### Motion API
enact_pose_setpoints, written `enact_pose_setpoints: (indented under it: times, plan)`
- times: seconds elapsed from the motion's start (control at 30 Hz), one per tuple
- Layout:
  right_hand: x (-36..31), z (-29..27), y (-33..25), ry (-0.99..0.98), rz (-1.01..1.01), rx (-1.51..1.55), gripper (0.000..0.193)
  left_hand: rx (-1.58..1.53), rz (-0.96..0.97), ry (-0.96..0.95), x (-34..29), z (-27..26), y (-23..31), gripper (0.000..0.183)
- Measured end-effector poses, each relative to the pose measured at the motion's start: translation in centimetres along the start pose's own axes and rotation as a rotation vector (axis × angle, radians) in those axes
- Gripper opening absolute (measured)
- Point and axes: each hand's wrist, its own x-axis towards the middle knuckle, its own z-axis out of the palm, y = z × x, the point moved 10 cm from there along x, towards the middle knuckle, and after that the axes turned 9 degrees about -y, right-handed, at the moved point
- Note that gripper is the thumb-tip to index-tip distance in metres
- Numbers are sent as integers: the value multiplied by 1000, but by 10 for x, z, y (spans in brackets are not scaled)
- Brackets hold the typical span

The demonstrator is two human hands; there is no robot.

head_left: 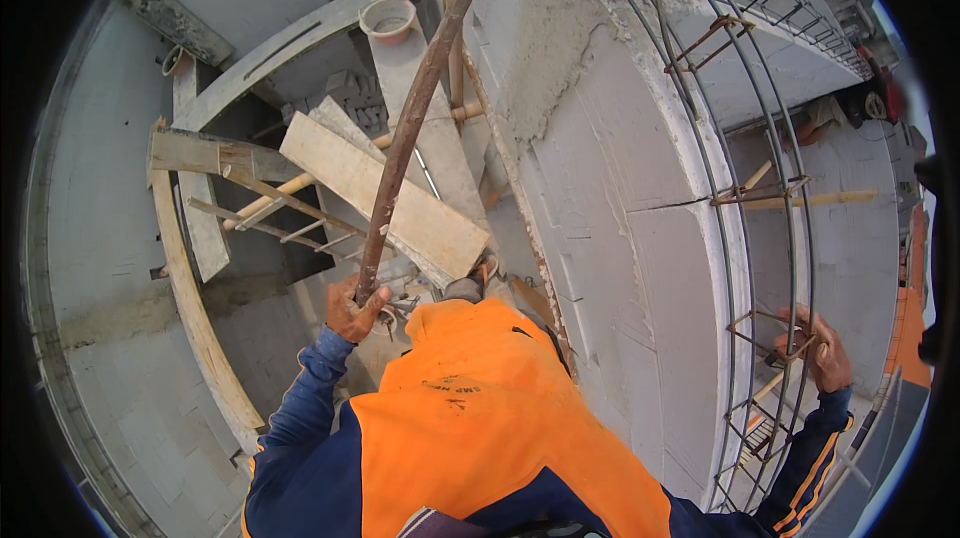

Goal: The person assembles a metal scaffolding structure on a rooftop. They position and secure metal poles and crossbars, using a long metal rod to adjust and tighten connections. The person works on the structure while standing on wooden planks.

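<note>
My left hand (355, 310) is wrapped round a long, rough brown pole (410, 123), which slants up and away past the top of the view. Whether it is wood or rusty metal I cannot tell. On my right, my right hand (826, 353) has its fingers curled on a rebar cage (748, 323) of long dark bars tied with rusty square stirrups. The cage runs along the top of a grey block wall (625, 218). Some of the fingertips are hidden behind the bars.
Below lie a wide wooden plank (385, 196), a bamboo ladder (290, 208) and a concrete-like beam (285, 53). A pale bucket (388, 20) stands on a narrow ledge, and a second bucket (177, 62) sits farther left. Past the cage is a drop.
</note>
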Motion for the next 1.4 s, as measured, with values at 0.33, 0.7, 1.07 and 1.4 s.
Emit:
enact_pose_setpoints:
  times: [0.33, 0.7, 1.07, 1.4]
  plan:
    - [-189, -157, 58, 844, 454, -1386, 28, -53, 255, 283, 51, -39, 28, 51]
    - [-15, 53, -112, 972, -27, -1021, 55, -341, 131, 463, 108, -37, 47, 57]
    - [4, 39, -69, 1016, 185, -706, 51, -339, 204, 555, 72, -103, 67, 53]
    - [4, 41, -81, 1138, 420, -910, 61, -389, 436, 537, 89, -130, 77, 43]
